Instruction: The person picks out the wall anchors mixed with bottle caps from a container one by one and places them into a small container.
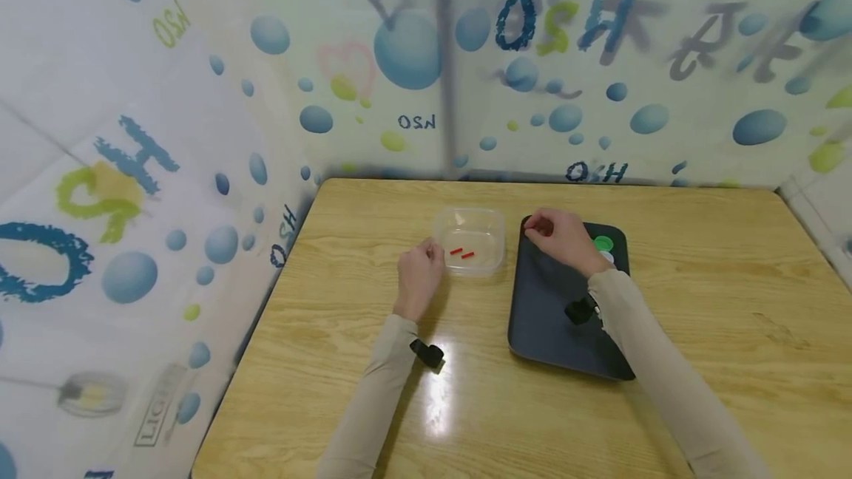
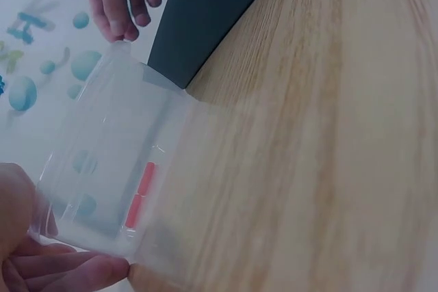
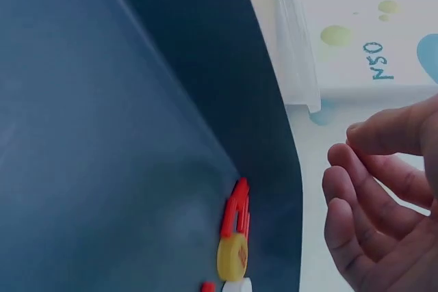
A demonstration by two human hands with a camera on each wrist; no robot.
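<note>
A clear plastic container (image 1: 497, 239) sits on the table with two small red sticks (image 1: 468, 255) inside. My left hand (image 1: 421, 276) pinches its near-left corner; in the left wrist view, the fingers (image 2: 96, 273) lie against that corner. My right hand (image 1: 562, 239) is over the far-left corner of a dark tray (image 1: 546, 309). Its fingers (image 3: 342, 189) bend loosely, the thumb close to the index finger, and nothing shows between them. Along the tray's wall in the right wrist view lie red sticks (image 3: 236, 206), a yellow disc (image 3: 233, 256) and a white piece (image 3: 237, 285).
A green disc (image 1: 603, 243) and a white disc (image 1: 607, 257) lie at the tray's far right, partly behind my right wrist. The wooden table (image 1: 319, 279) meets a patterned wall covering (image 1: 373, 146) at its far edge.
</note>
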